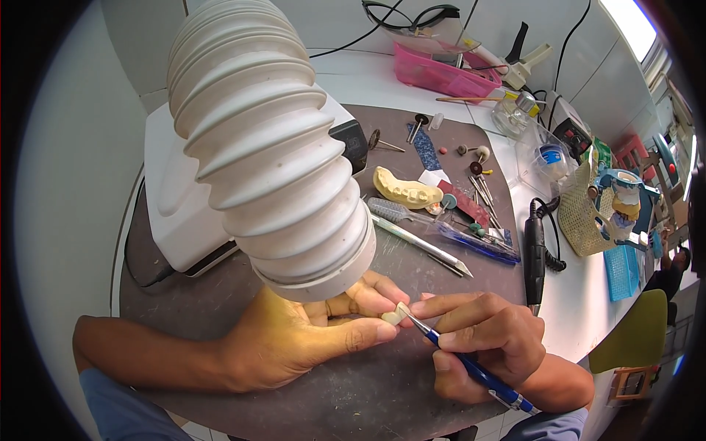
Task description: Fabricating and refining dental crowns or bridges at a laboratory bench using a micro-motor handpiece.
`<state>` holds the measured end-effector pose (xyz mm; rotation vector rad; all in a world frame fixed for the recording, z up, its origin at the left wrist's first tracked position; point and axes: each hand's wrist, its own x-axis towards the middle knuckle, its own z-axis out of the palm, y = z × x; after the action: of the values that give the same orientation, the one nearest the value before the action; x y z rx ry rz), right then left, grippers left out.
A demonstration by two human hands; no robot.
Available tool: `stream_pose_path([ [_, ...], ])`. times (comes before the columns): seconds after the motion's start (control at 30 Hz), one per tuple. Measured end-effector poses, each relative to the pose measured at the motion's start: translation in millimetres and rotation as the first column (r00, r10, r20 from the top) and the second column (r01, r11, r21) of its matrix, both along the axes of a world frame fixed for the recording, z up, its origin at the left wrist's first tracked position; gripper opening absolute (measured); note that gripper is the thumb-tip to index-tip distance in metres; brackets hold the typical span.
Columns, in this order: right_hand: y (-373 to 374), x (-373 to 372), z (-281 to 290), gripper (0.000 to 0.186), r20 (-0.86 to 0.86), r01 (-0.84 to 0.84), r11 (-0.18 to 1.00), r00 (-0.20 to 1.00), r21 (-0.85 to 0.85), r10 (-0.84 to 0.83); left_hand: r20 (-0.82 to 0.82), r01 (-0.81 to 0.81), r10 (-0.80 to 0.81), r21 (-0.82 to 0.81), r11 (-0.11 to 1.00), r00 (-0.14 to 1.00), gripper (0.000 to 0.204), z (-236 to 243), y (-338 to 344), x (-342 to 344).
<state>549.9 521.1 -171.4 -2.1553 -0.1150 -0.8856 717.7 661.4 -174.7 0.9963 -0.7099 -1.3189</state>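
Between thumb and fingers, my left hand (309, 342) pinches a small cream-coloured piece (392, 317) that looks like a dental crown. My right hand (496, 331) grips a blue mechanical pencil (482, 375) with a silver tip and a metal clip. The pencil's tip meets the piece, or is very close to it; which, I cannot tell. Both hands are over the near part of the dark grey work mat (353, 397). A wide white ribbed hose (276, 154) ends just above my left hand and hides part of its fingers.
Beyond my hands lie a white-handled knife (415, 241), a cream dental cast (407, 189) and several small burs and discs. A white machine (176, 213) stands left. To the right are a black handpiece (534, 253), a woven basket (581, 220) and a pink tray (441, 77).
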Motion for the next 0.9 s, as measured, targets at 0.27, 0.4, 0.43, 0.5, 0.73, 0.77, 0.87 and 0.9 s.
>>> stream_pose_path([
  [0.27, -5.1, -3.0, 3.0, 0.031, -0.002, -0.012, 1.000, 1.000, 0.011, 0.012, -0.084, -0.006, 0.012, 0.077, 0.997, 0.996, 0.022, 3.9, 0.9, 0.3],
  [0.4, -1.4, -1.3, 1.8, 0.032, 0.036, -0.009, 0.994, 0.999, 0.111, 0.005, -0.166, -0.019, 0.039, 0.124, 0.992, 0.985, 0.022, 7.1, 1.2, -1.8],
  [0.43, -2.5, -0.8, 3.0, 0.031, 0.027, -0.015, 0.998, 1.000, 0.054, 0.014, -0.134, -0.022, 0.038, 0.114, 0.993, 0.990, 0.023, 6.5, 0.6, -1.7],
  [0.5, -2.9, -0.5, 3.7, 0.030, 0.016, -0.021, 1.000, 1.000, -0.005, 0.021, -0.102, -0.024, 0.035, 0.103, 0.994, 0.994, 0.023, 6.0, 0.4, -1.4],
  [0.73, -1.2, 1.1, 2.1, 0.026, 0.032, -0.006, 0.999, 0.999, -0.033, 0.007, -0.089, -0.022, 0.031, 0.100, 0.995, 0.996, 0.024, 5.8, 0.2, -1.7],
  [0.77, -1.1, 1.4, 2.2, 0.026, 0.028, -0.007, 0.999, 1.000, -0.038, 0.008, -0.089, -0.021, 0.031, 0.109, 0.994, 0.996, 0.024, 6.3, 0.1, -1.6],
  [0.87, -0.7, 1.3, 2.6, 0.026, 0.026, -0.014, 0.999, 1.000, -0.030, 0.014, -0.069, -0.009, 0.016, 0.102, 0.995, 0.997, 0.024, 6.3, 0.0, -0.8],
  [0.9, -0.6, 1.7, 2.1, 0.026, 0.026, -0.014, 0.999, 1.000, -0.029, 0.015, -0.069, -0.009, 0.016, 0.104, 0.995, 0.997, 0.024, 5.9, 0.0, -0.6],
])
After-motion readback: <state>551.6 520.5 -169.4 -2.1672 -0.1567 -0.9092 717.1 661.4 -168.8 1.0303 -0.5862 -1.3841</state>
